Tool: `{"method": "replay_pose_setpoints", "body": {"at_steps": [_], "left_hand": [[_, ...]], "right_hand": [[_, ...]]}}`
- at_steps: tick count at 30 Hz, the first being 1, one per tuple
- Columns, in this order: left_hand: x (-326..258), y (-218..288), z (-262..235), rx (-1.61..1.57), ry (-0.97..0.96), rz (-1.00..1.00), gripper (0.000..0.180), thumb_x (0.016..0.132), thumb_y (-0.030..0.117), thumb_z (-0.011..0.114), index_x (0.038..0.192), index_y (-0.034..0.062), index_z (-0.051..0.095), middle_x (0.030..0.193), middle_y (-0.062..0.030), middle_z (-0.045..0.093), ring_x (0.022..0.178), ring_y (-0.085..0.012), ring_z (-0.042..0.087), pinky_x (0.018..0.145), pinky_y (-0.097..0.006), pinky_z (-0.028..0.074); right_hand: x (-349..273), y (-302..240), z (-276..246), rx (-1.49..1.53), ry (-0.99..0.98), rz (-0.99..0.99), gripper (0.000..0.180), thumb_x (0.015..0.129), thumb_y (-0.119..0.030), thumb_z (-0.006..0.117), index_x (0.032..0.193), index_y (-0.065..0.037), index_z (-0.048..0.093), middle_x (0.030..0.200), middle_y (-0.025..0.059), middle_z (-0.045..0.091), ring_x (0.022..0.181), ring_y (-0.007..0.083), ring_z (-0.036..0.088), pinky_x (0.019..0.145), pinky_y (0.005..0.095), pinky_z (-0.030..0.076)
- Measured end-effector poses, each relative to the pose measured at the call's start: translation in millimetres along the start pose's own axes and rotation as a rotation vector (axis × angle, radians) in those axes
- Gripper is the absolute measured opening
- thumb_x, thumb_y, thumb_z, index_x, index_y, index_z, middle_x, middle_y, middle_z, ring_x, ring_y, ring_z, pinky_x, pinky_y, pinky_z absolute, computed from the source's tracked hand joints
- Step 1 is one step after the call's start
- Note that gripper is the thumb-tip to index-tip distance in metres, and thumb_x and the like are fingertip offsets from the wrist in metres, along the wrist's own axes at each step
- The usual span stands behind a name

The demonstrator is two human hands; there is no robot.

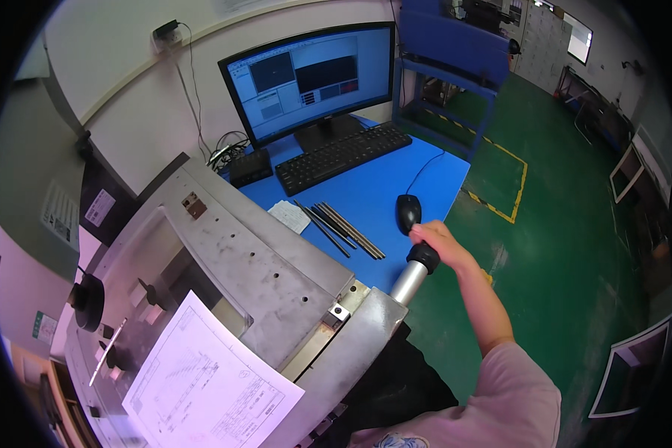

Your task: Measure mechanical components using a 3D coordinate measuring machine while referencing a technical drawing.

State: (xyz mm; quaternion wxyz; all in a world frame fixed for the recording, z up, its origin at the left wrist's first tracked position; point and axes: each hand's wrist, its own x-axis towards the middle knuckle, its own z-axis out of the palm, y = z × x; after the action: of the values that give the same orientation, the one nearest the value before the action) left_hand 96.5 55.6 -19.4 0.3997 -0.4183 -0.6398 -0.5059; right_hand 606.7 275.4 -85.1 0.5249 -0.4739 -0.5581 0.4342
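My right hand is closed round a black knob at the end of a silver cylindrical shaft. That shaft sticks out from the side of a grey metal machine stage. Just beyond my fingers lies a black computer mouse on the blue table. A printed technical drawing rests on the near part of the stage, partly over its glass window. Farther left, a thin light rod sits among small dark fixtures on the stage. My left hand does not show.
On the blue table stand a lit monitor, a black keyboard and a small black box. Several thin metal rods lie beside a crumpled white cloth or paper. A blue metal frame stands behind, on green floor.
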Motion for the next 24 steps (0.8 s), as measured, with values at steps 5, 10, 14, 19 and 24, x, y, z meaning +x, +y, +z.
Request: {"method": "replay_pose_setpoints", "body": {"at_steps": [5, 10, 14, 19, 24], "left_hand": [[-6, -7, 1, -0.098, 0.03, -0.05, 0.034, 0.091, 0.022, 0.037, 0.094, -0.0068, 0.055, 0.081, -0.0146, 0.059, 0.068, -0.0248, 0.058, 0.058, -0.033, 0.049], [-1, 5, 2, -0.037, 0.043, -0.018, 0.036, 0.091, 0.023, 0.037, 0.092, -0.0069, 0.056, 0.08, -0.0147, 0.059, 0.069, -0.0237, 0.058, 0.058, -0.033, 0.049], [-1, 6, 3, -0.089, 0.05, -0.092, 0.035, 0.091, 0.023, 0.037, 0.093, -0.0063, 0.056, 0.08, -0.0145, 0.06, 0.069, -0.0231, 0.059, 0.058, -0.033, 0.049], [-5, -3, 3, -0.061, 0.066, -0.088, 0.035, 0.092, 0.024, 0.037, 0.093, -0.0055, 0.057, 0.08, -0.0145, 0.06, 0.069, -0.0231, 0.058, 0.057, -0.033, 0.049], [-10, -18, -4, 0.0, 0.013, -0.052, 0.034, 0.091, 0.025, 0.037, 0.096, -0.0026, 0.057, 0.087, -0.0141, 0.059, 0.075, -0.0228, 0.058, 0.063, -0.034, 0.048]], "right_hand": [[-12, 28, 10, 0.056, 0.029, 0.12, 0.033, 0.083, -0.028, 0.049, 0.064, -0.003, 0.058, 0.057, -0.0016, 0.051, 0.054, 0.0055, 0.045, 0.05, 0.0207, 0.035], [-40, 18, 1, 0.034, 0.223, 0.132, 0.032, 0.082, -0.029, 0.05, 0.069, -0.003, 0.063, 0.059, -0.0008, 0.055, 0.052, 0.0053, 0.047, 0.046, 0.0193, 0.035], [-33, 6, -5, 0.062, 0.115, 0.104, 0.028, 0.081, -0.024, 0.047, 0.066, -0.005, 0.06, 0.056, -0.0004, 0.053, 0.051, 0.0062, 0.048, 0.046, 0.0199, 0.036], [-34, 15, -9, 0.016, 0.063, 0.141, 0.027, 0.081, -0.023, 0.047, 0.068, -0.004, 0.06, 0.056, -0.0007, 0.052, 0.051, 0.0063, 0.046, 0.047, 0.0206, 0.036], [-25, 14, -2, -0.037, -0.037, 0.231, 0.03, 0.085, -0.026, 0.045, 0.072, -0.004, 0.061, 0.058, -0.0012, 0.05, 0.055, 0.0065, 0.046, 0.051, 0.021, 0.036]]}}
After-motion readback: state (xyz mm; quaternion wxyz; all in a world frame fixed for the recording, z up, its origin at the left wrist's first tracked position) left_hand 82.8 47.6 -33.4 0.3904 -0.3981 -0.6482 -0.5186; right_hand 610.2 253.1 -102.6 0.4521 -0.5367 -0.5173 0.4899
